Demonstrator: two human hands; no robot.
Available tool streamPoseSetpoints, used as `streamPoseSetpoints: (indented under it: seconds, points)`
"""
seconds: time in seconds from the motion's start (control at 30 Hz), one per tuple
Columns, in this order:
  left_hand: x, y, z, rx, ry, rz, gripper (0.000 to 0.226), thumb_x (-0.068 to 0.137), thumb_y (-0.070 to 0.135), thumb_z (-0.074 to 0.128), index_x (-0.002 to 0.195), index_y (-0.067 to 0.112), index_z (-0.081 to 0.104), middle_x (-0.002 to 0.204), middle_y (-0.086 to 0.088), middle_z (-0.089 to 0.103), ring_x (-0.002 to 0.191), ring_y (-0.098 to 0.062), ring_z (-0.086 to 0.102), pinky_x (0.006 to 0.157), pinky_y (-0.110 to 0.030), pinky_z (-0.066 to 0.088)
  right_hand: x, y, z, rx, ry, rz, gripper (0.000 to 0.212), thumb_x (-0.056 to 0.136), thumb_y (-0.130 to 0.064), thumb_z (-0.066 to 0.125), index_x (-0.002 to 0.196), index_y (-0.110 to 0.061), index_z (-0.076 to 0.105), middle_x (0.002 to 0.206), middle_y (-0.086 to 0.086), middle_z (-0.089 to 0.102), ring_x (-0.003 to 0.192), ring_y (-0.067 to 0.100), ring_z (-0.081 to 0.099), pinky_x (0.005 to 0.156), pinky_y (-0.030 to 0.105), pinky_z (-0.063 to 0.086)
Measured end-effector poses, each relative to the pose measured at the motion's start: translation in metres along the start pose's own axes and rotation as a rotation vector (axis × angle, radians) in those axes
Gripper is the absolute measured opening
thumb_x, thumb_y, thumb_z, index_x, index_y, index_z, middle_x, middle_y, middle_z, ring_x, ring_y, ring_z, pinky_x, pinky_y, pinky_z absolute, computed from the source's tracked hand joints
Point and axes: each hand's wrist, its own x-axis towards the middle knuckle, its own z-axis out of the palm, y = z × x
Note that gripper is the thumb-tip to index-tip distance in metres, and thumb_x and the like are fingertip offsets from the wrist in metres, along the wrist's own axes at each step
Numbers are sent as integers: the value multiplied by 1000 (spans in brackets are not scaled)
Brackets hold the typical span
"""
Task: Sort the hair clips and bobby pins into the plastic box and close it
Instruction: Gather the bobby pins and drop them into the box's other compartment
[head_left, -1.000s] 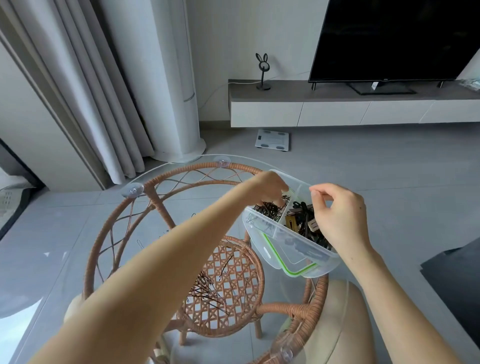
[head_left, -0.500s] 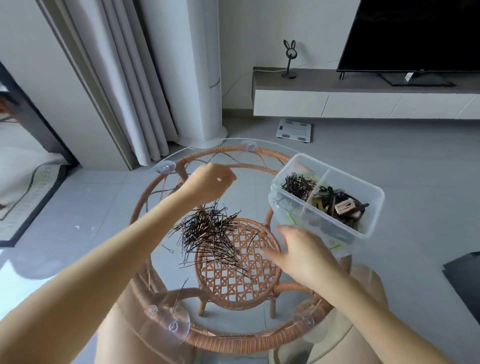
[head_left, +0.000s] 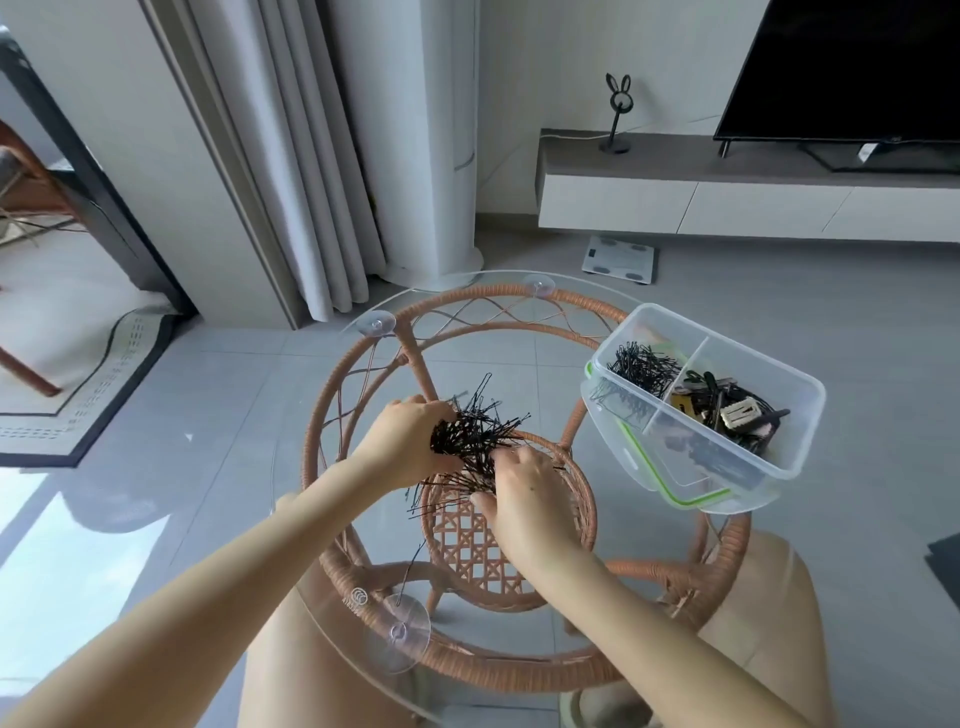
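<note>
A heap of black bobby pins (head_left: 475, 441) lies on the round glass table top (head_left: 337, 519). My left hand (head_left: 408, 441) is cupped around the heap's left side and my right hand (head_left: 519, 491) presses in from the right, so both squeeze the pins into a bunch. The clear plastic box (head_left: 800, 415) stands open at the table's right edge. Its left compartment holds bobby pins (head_left: 641, 366); the right one holds hair clips (head_left: 727, 410), black, brown and cream. Under the box lies its clear lid (head_left: 691, 499) with a green seal.
The glass top rests on a rattan frame (head_left: 509, 670) with suction cups. A loose pin (head_left: 410, 566) lies near the front. Beyond are a curtain, a white column, a floor scale (head_left: 618, 258) and a TV cabinet (head_left: 727, 202).
Both hands left the box and came to the pin heap at the table's middle. They closed in on the pins from either side. The view tilted down and left.
</note>
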Motion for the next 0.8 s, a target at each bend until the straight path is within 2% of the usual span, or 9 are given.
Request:
streamPoseSetpoints:
  seconds: [0.13, 0.37, 0.47, 0.53, 0.57, 0.63, 0.7, 0.73, 0.8]
  points:
    - [4, 5, -3, 21, 20, 39, 48, 78, 30, 70, 122, 18, 56, 112, -9, 66, 104, -27, 60, 87, -33, 46, 7, 3, 2, 48, 24, -29, 18, 91, -9, 53, 107, -3, 60, 108, 12, 64, 96, 23, 58, 75, 24, 44]
    - [5, 6, -11, 14, 66, 54, 34, 83, 18, 65, 116, 12, 63, 109, -9, 69, 99, -27, 64, 87, -34, 51, 8, 13, -14, 157, 48, 34, 21, 88, -4, 53, 105, -4, 66, 107, 11, 69, 98, 23, 63, 88, 26, 46]
    - [5, 5, -21, -20, 98, 31, 27, 83, 21, 65, 108, 12, 69, 99, -8, 72, 86, -24, 65, 70, -29, 51, 5, 16, -26, 246, 86, 55, 21, 87, -6, 56, 104, -5, 69, 103, 12, 71, 91, 25, 66, 95, 31, 47]
    - [3, 5, -30, -49, 126, 9, 24, 81, 23, 66, 103, 12, 71, 92, -8, 72, 74, -21, 62, 59, -21, 42, 3, 20, -36, 295, 121, 52, 17, 85, -7, 59, 98, -5, 71, 98, 12, 73, 87, 26, 67, 100, 42, 44]
    - [2, 5, -34, -72, 137, 3, 23, 81, 23, 67, 100, 12, 72, 86, -7, 72, 65, -17, 59, 55, -18, 38, 2, 22, -41, 313, 132, 52, 16, 84, -7, 61, 97, -5, 71, 97, 11, 73, 86, 25, 67, 100, 43, 44]
    - [1, 5, -43, -116, 165, -2, 19, 80, 23, 68, 93, 10, 74, 69, -3, 65, 51, -8, 49, 48, -16, 33, 1, 26, -52, 329, 154, 50, 16, 83, -8, 63, 97, -6, 72, 98, 9, 73, 85, 20, 67, 90, 27, 49]
    - [0, 5, -52, -147, 197, -7, 15, 79, 21, 69, 86, 10, 74, 61, -1, 61, 48, -8, 49, 46, -16, 33, 0, 30, -63, 333, 184, 52, 16, 82, -9, 65, 96, -8, 72, 97, 6, 73, 77, 14, 66, 72, 14, 50]
    - [0, 6, -56, -158, 212, -1, 13, 79, 20, 69, 83, 10, 74, 60, -3, 63, 51, -13, 53, 47, -18, 37, 1, 34, -70, 332, 201, 57, 15, 82, -9, 65, 96, -8, 72, 95, 5, 73, 73, 11, 64, 66, 6, 46]
    - [0, 6, -61, -163, 243, 22, 12, 78, 19, 69, 78, 9, 75, 61, -7, 68, 65, -23, 64, 57, -26, 47, 3, 41, -82, 349, 245, 59, 15, 81, -7, 66, 95, -7, 72, 90, 4, 73, 69, 7, 59, 61, 0, 41]
